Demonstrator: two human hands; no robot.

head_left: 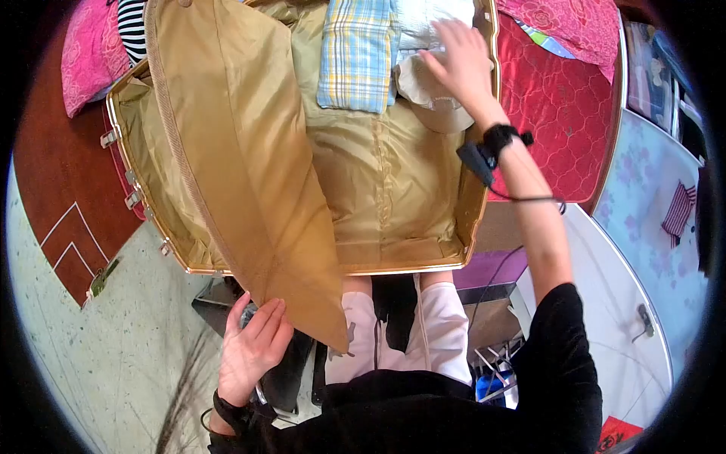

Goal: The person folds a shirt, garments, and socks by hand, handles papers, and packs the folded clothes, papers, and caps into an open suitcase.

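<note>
A suitcase (408, 268) with a shiny tan lining lies open in front of me. My left hand (259, 337) pinches the lower edge of its tan fabric divider flap (257, 166), which hangs over the front rim. At the upper right of the case, my right hand (464, 69) lies over a pale cap (423, 82), its fingers stretched out and apart. Some of the cap is hidden under that hand. Left of it sits a folded blue, yellow and white plaid cloth (355, 60). Folded white cloth (425, 23) lies behind the cap.
A red quilted mat (556, 121) and pink patterned fabric (571, 30) lie right of the suitcase. Another pink bundle (91, 60) is at the far left on a brown surface (57, 163). A white cabinet door (605, 295) stands at the right. Black straps and a cable circle my wrists.
</note>
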